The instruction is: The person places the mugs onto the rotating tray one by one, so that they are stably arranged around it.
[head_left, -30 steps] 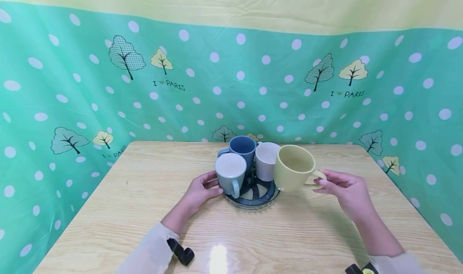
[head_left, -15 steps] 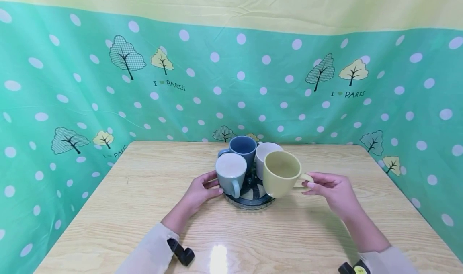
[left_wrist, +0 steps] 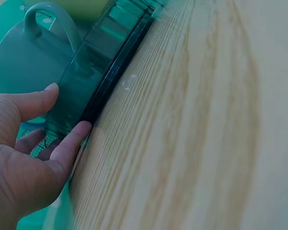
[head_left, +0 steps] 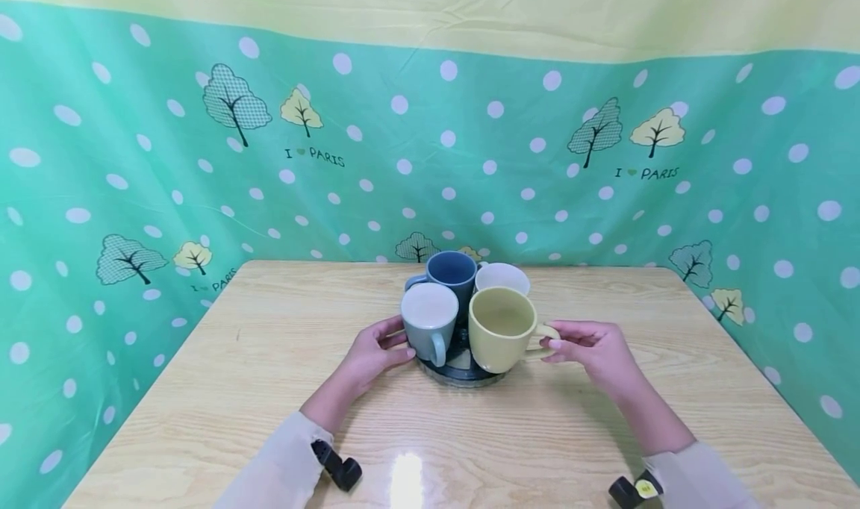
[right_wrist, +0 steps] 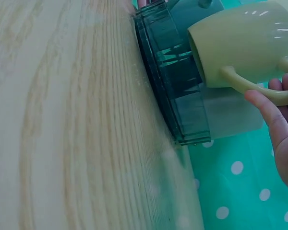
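Observation:
A round dark tray (head_left: 495,375) sits mid-table with a dark blue mug (head_left: 451,273), a white mug (head_left: 502,278) and a pale grey-blue mug (head_left: 429,319) on it. My right hand (head_left: 594,349) pinches the handle of a yellow-green mug (head_left: 500,330), upright over the tray's front right part. In the right wrist view the yellow-green mug (right_wrist: 240,45) has its base at the tray's rim (right_wrist: 175,91); I cannot tell if it rests there. My left hand (head_left: 372,353) holds the tray's left edge, thumb and a finger on the rim (left_wrist: 103,84) beside the grey-blue mug (left_wrist: 29,60).
The wooden table (head_left: 282,389) is walled at the back and both sides by a green dotted cloth (head_left: 134,195). Bare tabletop lies left, right and in front of the tray.
My right hand has carried the yellow-green mug leftward and down, from beside the tray to over its front right part. The left hand has stayed on the tray's edge.

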The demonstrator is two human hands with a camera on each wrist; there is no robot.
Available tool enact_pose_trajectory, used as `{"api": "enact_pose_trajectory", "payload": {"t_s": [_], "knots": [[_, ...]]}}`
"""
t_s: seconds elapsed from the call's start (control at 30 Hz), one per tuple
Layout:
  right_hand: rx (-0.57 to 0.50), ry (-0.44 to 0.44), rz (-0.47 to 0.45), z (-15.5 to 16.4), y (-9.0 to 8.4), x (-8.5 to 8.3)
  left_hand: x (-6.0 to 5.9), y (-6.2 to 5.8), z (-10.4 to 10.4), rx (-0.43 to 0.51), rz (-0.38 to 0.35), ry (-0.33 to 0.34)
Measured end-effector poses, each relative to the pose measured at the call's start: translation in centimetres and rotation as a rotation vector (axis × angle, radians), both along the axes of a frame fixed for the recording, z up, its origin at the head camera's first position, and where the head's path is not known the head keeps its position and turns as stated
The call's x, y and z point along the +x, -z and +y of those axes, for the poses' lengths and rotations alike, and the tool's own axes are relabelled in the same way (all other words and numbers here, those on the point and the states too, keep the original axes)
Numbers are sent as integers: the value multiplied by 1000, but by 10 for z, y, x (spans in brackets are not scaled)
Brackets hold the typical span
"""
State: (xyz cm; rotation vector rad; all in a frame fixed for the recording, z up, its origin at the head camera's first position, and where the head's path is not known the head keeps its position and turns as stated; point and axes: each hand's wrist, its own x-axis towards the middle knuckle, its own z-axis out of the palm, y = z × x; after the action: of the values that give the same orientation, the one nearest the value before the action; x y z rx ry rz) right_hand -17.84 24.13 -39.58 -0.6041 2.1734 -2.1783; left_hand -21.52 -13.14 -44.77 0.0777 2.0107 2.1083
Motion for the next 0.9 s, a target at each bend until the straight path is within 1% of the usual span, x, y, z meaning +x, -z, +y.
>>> {"api": "enact_pose_trajectory", "payload": {"t_s": [0.23,0.4,0.53,0.77,0.9], "knots": [[65,-17,1,-3,0,-9,0,0,0,1,4,8],[104,-55,-6,-5,1,-17,0,-1,0,7,8,10],[93,-94,-21,-7,3,-23,0,-1,0,12,5,14],[28,-193,-9,-6,12,-32,0,-2,0,22,8,23],[24,-216,-7,-5,17,-36,-1,-1,0,27,6,22]]}}
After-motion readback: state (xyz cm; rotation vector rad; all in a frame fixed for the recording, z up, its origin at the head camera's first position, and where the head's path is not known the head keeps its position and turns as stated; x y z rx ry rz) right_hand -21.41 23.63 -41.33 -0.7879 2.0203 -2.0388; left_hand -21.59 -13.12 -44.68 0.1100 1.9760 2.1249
